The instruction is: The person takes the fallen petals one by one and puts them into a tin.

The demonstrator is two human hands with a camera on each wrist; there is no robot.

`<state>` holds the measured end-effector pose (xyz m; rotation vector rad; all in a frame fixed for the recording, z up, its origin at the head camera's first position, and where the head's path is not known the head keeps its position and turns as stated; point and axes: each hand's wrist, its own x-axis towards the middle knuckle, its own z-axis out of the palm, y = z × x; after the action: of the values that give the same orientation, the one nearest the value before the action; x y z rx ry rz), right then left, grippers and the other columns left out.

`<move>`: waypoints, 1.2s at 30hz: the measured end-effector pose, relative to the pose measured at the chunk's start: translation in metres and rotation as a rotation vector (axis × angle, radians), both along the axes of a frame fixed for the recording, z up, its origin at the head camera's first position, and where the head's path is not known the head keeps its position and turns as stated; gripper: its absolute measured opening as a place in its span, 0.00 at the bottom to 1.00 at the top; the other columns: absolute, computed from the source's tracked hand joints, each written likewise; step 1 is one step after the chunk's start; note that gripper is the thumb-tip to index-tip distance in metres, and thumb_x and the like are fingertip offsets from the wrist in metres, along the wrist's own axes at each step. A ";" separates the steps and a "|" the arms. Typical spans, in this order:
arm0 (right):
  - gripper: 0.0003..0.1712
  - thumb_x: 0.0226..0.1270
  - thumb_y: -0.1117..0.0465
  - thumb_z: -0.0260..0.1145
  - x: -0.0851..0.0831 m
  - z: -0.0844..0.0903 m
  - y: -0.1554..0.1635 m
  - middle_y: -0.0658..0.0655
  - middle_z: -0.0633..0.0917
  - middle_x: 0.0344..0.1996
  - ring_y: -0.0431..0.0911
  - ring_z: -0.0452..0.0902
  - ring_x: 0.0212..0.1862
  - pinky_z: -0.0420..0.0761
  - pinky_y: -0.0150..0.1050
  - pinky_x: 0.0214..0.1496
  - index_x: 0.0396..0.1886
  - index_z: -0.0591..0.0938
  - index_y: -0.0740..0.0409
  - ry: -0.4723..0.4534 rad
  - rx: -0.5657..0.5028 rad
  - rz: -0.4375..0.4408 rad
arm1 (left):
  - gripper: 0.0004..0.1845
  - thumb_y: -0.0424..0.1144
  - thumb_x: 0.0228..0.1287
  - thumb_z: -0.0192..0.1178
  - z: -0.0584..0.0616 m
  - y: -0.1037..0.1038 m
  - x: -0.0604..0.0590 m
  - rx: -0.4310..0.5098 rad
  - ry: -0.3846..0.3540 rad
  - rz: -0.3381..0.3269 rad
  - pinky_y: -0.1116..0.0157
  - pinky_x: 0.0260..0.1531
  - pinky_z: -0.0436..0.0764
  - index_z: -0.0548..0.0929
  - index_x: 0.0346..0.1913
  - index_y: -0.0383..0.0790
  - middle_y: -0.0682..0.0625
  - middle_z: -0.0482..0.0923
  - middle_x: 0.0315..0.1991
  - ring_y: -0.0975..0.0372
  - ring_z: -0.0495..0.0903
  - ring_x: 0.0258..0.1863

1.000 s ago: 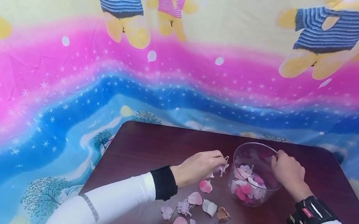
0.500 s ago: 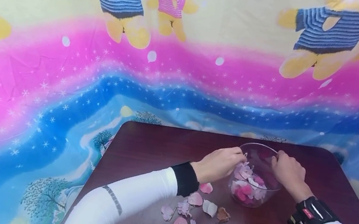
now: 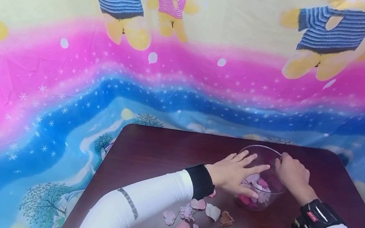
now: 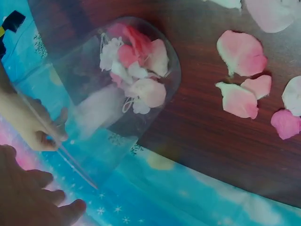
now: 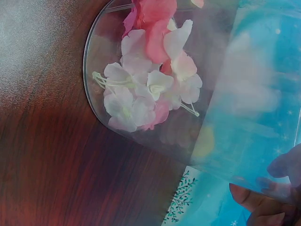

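Observation:
A clear, round plastic container (image 3: pixel 271 199) stands on the table, holding pink, white and red artificial petals and blossoms (image 5: pixel 136 94). My right hand (image 3: pixel 292 176) grips its rim on the right side, fingers bent over the edge. At the left side, my left hand (image 3: pixel 230 174) spreads its fingers over the rim and holds nothing, hiding part of the container. Loose petals and blossoms lie nearer to me: a pink petal (image 3: pixel 198 204), a white petal (image 3: pixel 212 212), a brown petal (image 3: pixel 226 219) and pale pink blossoms (image 3: pixel 187 211).
The dark red-brown table (image 3: pixel 157 154) has rounded back corners. Behind it hangs a cloth (image 3: pixel 183 65) printed with teddy bears and snowflakes, also dropping past the sides. A black band with a device (image 3: pixel 319 217) sits on the right wrist.
My left hand moved right to the container with a pale pink blossom, then let it go there and spread its fingers. The right hand kept its grip on the rim.

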<state>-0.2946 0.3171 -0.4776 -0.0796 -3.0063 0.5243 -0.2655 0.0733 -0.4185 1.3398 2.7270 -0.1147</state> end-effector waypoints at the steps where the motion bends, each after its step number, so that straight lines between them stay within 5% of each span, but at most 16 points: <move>1: 0.19 0.76 0.55 0.51 0.000 0.000 0.000 0.67 0.81 0.24 0.62 0.79 0.29 0.72 0.53 0.22 0.42 0.76 0.69 -0.001 0.001 0.001 | 0.48 0.77 0.65 0.44 -0.001 -0.002 0.002 -0.021 -0.039 0.017 0.55 0.82 0.47 0.33 0.80 0.73 0.55 0.38 0.84 0.57 0.37 0.84; 8: 0.17 0.75 0.55 0.53 -0.001 -0.001 0.000 0.68 0.81 0.24 0.63 0.79 0.28 0.72 0.54 0.22 0.38 0.76 0.67 0.021 0.005 -0.004 | 0.46 0.78 0.66 0.39 0.003 -0.008 0.000 -0.013 -0.046 0.038 0.54 0.82 0.40 0.29 0.78 0.76 0.58 0.32 0.84 0.59 0.30 0.84; 36: 0.17 0.76 0.54 0.51 0.001 0.000 -0.001 0.63 0.78 0.21 0.62 0.78 0.28 0.70 0.53 0.22 0.34 0.74 0.64 0.018 -0.001 0.009 | 0.41 0.70 0.73 0.44 -0.023 -0.090 -0.032 0.131 -0.043 0.165 0.49 0.80 0.54 0.46 0.82 0.62 0.45 0.49 0.83 0.50 0.46 0.83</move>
<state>-0.2933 0.3163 -0.4773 -0.0615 -2.9901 0.5245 -0.2974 -0.0162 -0.4412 1.1251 2.8368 0.1063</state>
